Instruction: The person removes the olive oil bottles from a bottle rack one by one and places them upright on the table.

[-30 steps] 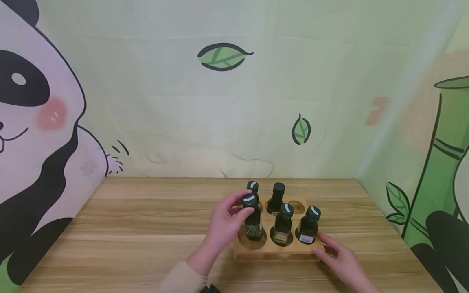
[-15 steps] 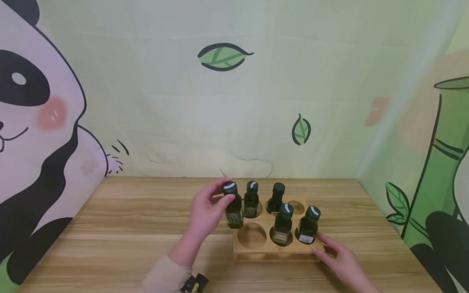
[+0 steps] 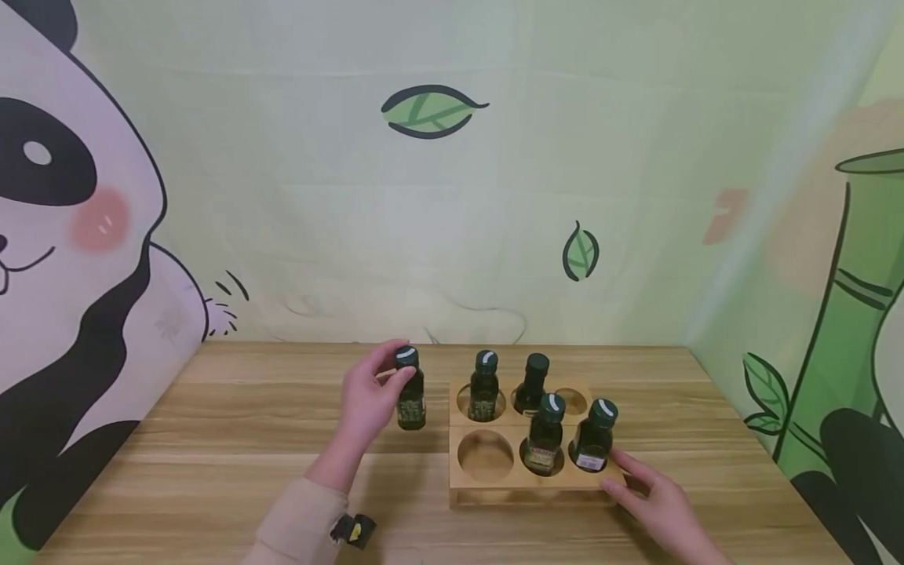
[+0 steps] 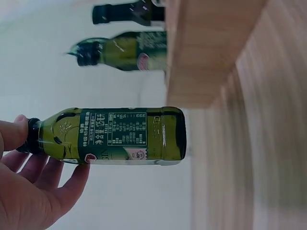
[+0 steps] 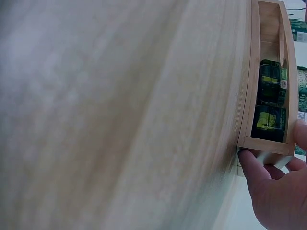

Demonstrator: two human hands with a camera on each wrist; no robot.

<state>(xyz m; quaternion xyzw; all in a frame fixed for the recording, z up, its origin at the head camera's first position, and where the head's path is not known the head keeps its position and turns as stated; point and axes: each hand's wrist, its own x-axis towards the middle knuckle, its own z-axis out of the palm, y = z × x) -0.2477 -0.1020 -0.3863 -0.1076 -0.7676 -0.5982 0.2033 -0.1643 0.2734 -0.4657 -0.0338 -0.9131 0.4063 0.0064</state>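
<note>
My left hand pinches a small dark-green olive oil bottle by its cap, upright and to the left of the wooden rack. Whether its base touches the table I cannot tell. My right hand grips the rack's front right corner; in the right wrist view, the thumb and fingers lie around that end. Two bottles stand in the rack's front row, a middle bottle and a right bottle. Behind them are a capped bottle and a slimmer dark bottle.
Bare wood shows in the rack's front-left hole and back-right hole. The wood-grain table ends against a printed backdrop with a panda and leaves.
My left hand has lifted the olive oil bottle out of the front-left hole and carried it left, past the rack's edge. My right hand has stayed at the rack's corner.
</note>
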